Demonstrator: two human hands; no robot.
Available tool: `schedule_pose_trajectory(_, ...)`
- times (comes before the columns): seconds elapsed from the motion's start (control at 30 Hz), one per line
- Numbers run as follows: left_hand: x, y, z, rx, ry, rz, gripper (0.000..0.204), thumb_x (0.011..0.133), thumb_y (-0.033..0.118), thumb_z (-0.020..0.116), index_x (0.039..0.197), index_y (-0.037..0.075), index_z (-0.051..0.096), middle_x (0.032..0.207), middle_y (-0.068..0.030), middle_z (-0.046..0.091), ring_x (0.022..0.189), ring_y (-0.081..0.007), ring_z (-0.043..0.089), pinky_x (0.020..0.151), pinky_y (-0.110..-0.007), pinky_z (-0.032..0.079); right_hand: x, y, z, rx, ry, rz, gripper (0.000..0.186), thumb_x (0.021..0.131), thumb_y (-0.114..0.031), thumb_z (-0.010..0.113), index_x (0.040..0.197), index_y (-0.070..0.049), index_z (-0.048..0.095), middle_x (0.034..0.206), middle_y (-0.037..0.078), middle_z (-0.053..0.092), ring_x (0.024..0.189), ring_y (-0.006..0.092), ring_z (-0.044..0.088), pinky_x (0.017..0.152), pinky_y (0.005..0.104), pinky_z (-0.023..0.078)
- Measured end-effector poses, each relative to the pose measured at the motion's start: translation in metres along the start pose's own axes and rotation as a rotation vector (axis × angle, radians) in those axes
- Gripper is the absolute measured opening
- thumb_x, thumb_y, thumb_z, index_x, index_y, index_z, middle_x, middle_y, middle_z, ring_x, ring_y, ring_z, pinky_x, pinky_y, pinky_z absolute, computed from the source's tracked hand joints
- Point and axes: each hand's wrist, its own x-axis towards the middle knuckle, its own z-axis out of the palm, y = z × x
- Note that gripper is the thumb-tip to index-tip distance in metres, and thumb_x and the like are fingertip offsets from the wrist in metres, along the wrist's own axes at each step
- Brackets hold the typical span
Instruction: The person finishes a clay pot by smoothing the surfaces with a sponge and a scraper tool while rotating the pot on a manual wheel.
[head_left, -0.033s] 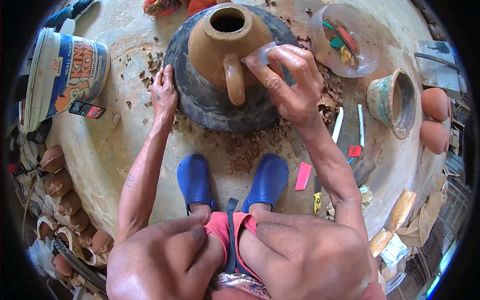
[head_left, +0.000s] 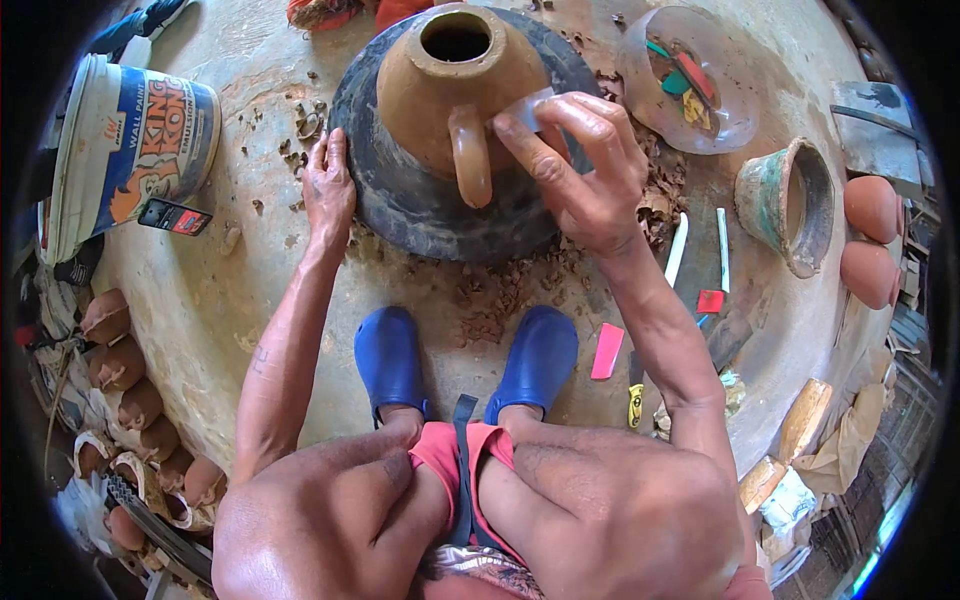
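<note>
A brown clay vessel [head_left: 420, 105] with an open round mouth and a curved handle [head_left: 470, 165] stands upright on a dark round turntable [head_left: 420, 230]. My right hand [head_left: 590, 170] pinches a small translucent piece [head_left: 530, 105] against the vessel's right side, just right of the handle. On the turntable's left rim rests my left hand [head_left: 328, 185], its fingers stretched out and holding nothing.
Around the turntable are clay scraps, a paint bucket [head_left: 160, 120], a phone [head_left: 175, 215], a clear tub of tools [head_left: 730, 120], a worn pot [head_left: 760, 200], strips and a knife [head_left: 635, 405]. Several clay pots [head_left: 118, 365] line both sides. My clogs [head_left: 390, 360] are below the turntable.
My right hand and the translucent piece have shifted very slightly to the right along the vessel's side. My left hand stays on the turntable rim.
</note>
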Motion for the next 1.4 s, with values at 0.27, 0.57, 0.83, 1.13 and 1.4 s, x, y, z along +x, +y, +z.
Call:
schedule_pose_trajectory(0.27,-0.008,0.002,-0.006,-0.009,-0.06,0.029,0.056,0.113,0.047,0.051,0.134,-0.002,0.066,0.12,-0.0118,0.073,0.109,-0.0201,0.064,0.1,-0.035,0.049,-0.028,-0.014,-0.017,0.012,-0.184,0.033,0.054,0.07,0.0,0.085,0.12,-0.021,0.082,0.109,0.002,0.063,0.1,0.025,0.067,0.077,0.0367,0.062)
schedule_pose_trajectory(0.57,-0.019,0.017,-0.003,0.022,-0.037,-0.051,0.06,0.112,0.049,0.052,0.141,-0.003,0.062,0.128,-0.0132,0.071,0.114,-0.0212,0.063,0.104,-0.036,0.047,-0.004,0.0,-0.007,-0.037,0.008,-0.09,0.032,0.074,-0.02,0.081,0.106,-0.023,0.084,0.111,-0.003,0.068,0.106,0.0212,0.067,0.083,0.0366,0.055)
schedule_pose_trajectory(0.83,-0.022,0.018,-0.001,-0.041,-0.01,-0.037,0.061,0.111,0.051,0.054,0.132,-0.004,0.067,0.119,-0.0149,0.074,0.108,-0.0224,0.066,0.1,-0.037,0.049,-0.029,-0.004,-0.01,0.024,-0.087,-0.03,0.049,0.068,-0.007,0.087,0.114,-0.021,0.083,0.113,0.0,0.065,0.106,0.0249,0.067,0.08,0.0373,0.059)
schedule_pose_trajectory(1.13,-0.017,0.01,-0.009,0.006,-0.018,-0.056,0.059,0.111,0.05,0.053,0.137,-0.002,0.064,0.126,-0.0136,0.071,0.114,-0.0216,0.064,0.103,-0.037,0.048,-0.053,-0.026,-0.01,0.077,-0.125,0.13,0.039,0.074,-0.006,0.08,0.112,-0.014,0.083,0.106,0.004,0.068,0.102,0.0251,0.068,0.083,0.0384,0.061)
schedule_pose_trajectory(1.4,-0.021,0.023,-0.003,-0.004,-0.001,-0.044,0.056,0.112,0.049,0.054,0.13,-0.002,0.068,0.118,-0.0136,0.073,0.107,-0.0216,0.065,0.098,-0.037,0.049,0.015,0.033,-0.003,-0.001,0.144,-0.058,0.035,0.074,-0.013,0.075,0.109,-0.013,0.081,0.11,0.005,0.076,0.103,0.0255,0.073,0.086,0.0382,0.064)
